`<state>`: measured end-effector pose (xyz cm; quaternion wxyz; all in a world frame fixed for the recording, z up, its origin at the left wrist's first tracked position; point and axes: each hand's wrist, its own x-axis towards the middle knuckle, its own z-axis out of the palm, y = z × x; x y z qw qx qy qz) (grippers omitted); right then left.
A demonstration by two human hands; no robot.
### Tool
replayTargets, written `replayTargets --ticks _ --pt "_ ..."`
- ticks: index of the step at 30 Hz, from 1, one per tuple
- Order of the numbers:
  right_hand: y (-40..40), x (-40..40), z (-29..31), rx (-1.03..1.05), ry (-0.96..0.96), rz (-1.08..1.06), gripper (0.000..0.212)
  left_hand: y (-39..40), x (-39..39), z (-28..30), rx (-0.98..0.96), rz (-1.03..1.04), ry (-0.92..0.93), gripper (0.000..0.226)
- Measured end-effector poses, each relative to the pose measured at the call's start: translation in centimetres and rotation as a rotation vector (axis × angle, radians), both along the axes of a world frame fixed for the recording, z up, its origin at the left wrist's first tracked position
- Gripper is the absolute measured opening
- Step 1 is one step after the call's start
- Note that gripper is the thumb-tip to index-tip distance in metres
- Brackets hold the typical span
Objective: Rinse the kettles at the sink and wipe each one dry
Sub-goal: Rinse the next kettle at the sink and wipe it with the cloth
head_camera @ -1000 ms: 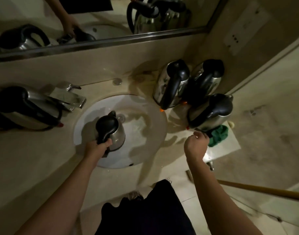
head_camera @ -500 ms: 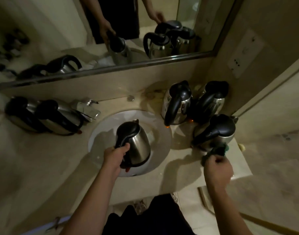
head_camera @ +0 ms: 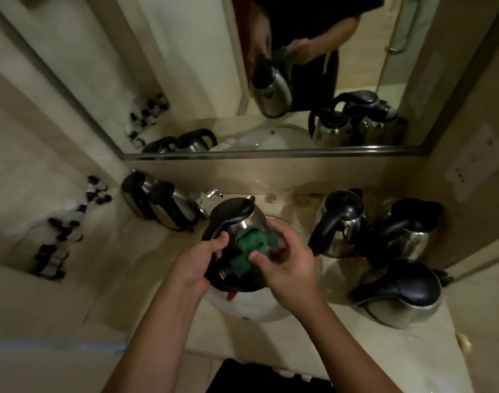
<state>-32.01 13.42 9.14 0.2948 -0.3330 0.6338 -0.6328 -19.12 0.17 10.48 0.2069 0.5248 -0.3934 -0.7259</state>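
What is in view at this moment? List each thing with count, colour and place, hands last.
Held kettle: one, steel with black lid and handle, above the sink.
Cloth: one, green, against the held kettle's side.
Sink: one, white basin, under the held kettle.
Kettles on the right: three, steel and black, on the counter right of the sink.
Kettles on the left: two, steel and black, lying on the counter left of the sink.
Tap: one, chrome, behind the sink, mostly hidden.
Small bottles: many, dark caps, on the left ledge; count unclear.
Mirror: one, on the wall above the counter.
Left hand: grips the held kettle's handle.
Right hand: holds the cloth on the kettle.
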Motion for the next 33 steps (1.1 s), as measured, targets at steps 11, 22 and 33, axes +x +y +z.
replayTargets --ticks 11,22,33 --pt "-6.1 -2.0 0.9 -0.048 0.461 -0.003 0.04 1.3 -0.7 3.8 -0.144 0.157 0.111 0.022" --pt "-11.7 -5.1 4.3 0.298 -0.216 0.134 0.042 2.7 0.9 4.0 -0.403 -0.049 -0.099 0.029" --pt "-7.9 -1.8 1.7 -0.029 0.334 0.257 0.036 3.0 1.3 3.3 -0.303 0.106 -0.037 0.019"
